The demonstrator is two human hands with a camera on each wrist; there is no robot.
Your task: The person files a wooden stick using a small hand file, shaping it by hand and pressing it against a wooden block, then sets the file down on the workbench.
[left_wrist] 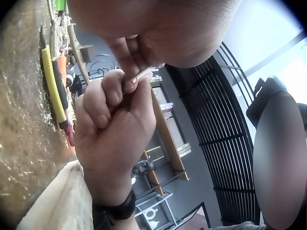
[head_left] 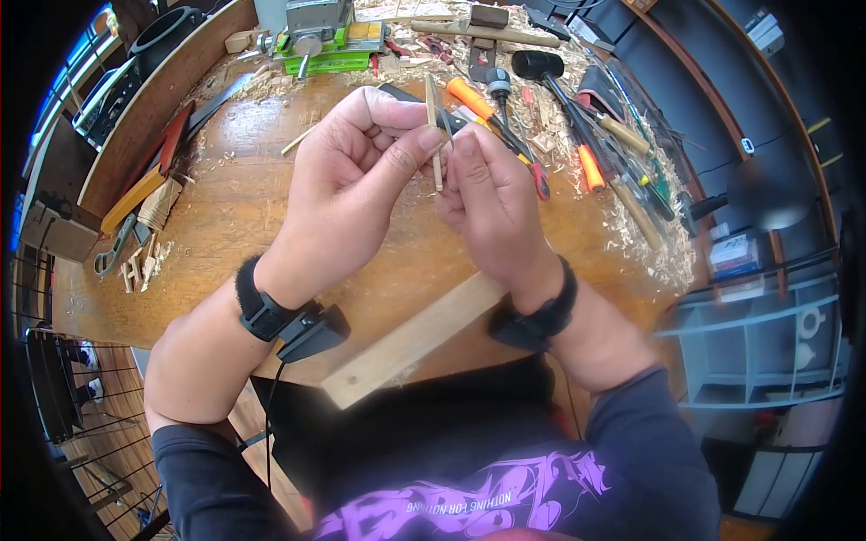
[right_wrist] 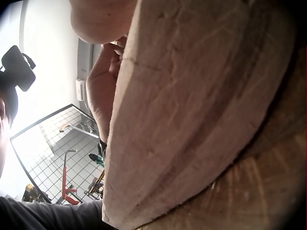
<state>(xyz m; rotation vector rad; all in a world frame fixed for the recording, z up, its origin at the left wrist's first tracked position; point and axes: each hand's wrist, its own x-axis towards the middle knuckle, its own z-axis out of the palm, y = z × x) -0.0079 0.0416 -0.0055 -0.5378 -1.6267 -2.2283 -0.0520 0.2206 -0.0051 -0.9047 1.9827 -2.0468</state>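
Up over the bench, my left hand pinches a thin, narrow wooden strip between thumb and fingers, holding it nearly upright. My right hand is close beside it, thumb and curled fingers pinching the lower end of a thin, dark grey strip that runs along the wood. I cannot tell what kind of thing this grey strip is. In the left wrist view, the tip of the wooden strip shows at the right hand's thumb and forefinger. The left palm hides the rest there.
A flat wooden board slants across the bench's near edge below my wrists. Behind my hands lie a black mallet, orange-handled tools and wood shavings. A green-based vise stands at the back; scissors lie left.
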